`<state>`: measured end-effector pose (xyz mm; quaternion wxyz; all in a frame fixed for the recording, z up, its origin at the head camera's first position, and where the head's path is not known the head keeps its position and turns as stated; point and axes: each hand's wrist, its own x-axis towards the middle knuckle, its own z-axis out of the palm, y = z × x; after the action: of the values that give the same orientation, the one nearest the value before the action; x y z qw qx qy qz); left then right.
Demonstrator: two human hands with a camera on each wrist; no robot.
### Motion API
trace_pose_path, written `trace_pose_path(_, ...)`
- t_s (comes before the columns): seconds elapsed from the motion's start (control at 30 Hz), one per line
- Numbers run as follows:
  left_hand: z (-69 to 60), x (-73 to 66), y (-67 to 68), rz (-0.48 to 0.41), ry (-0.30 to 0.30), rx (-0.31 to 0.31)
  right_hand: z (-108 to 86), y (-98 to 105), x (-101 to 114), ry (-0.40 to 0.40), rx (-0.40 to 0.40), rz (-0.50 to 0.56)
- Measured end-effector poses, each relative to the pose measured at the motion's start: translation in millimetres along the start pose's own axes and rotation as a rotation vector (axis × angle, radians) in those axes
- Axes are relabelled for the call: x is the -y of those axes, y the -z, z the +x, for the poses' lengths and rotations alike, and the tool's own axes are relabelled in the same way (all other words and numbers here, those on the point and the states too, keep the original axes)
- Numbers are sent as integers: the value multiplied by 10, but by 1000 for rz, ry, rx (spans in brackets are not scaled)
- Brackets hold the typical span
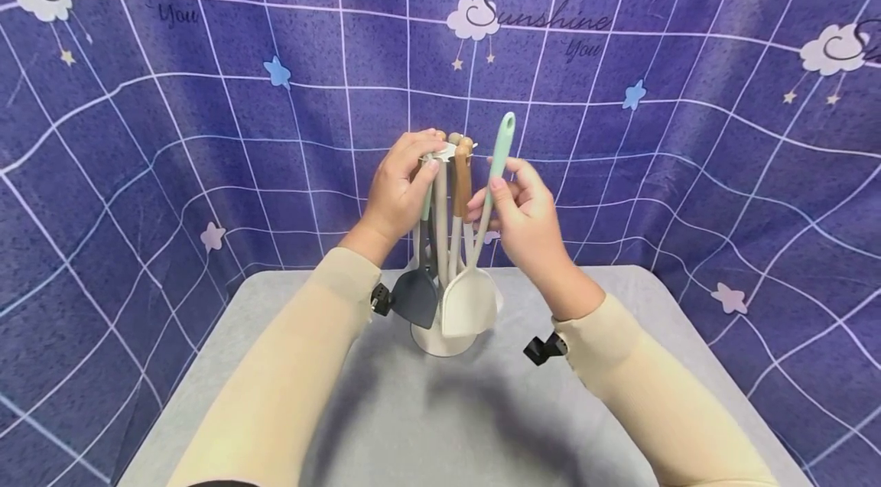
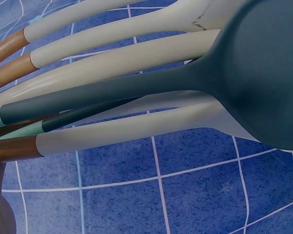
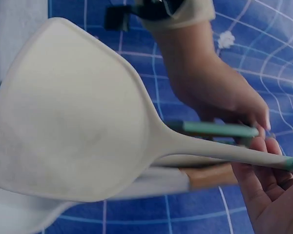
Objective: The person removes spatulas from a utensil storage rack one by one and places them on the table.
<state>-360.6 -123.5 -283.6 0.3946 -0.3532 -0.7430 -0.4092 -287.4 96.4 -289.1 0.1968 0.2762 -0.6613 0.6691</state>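
My right hand [image 1: 530, 219] pinches the mint-green handle of a cream spatula [image 1: 471, 303] between thumb and fingers. The spatula tilts in front of the utensil rack, its broad blade hanging down; that blade [image 3: 73, 112] fills much of the right wrist view. At the rack's top, my left hand [image 1: 395, 185] grips the rim of the white utensil rack [image 1: 446, 152], thumb in front and fingers over it. Below that hand hangs a dark grey spatula [image 1: 415, 297], large in the left wrist view. Wooden-handled utensils [image 1: 463, 185] hang alongside; their lower ends are partly hidden.
The rack's round white base [image 1: 443, 345] stands on a grey table [image 1: 440, 426] near its back edge. A purple-blue gridded curtain [image 1: 310, 128] surrounds the table at the back and sides. Black wrist cameras [image 1: 546, 349] project from both sleeves.
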Motion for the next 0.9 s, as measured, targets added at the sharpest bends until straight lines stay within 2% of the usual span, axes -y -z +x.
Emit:
trace_pose_path(0.23,-15,9,13,-6,4,-4,163,309,120,0,-65,46)
trace_pose_path(0.47,-18,17,10,-19,6,-2,289,647,189,-67,-133,54)
trace_pose_path(0.73,-12,-4,6,-25,7,8,351,1030,142,-104,-229,-47)
trace_pose_path(0.83,-8,-14,8,-21,12,16,385,1179,72,-112,-265,-116)
trace_pose_path(0.9,-7,-15,7,-16,18,23,404,1287,10,-120,-283,-198)
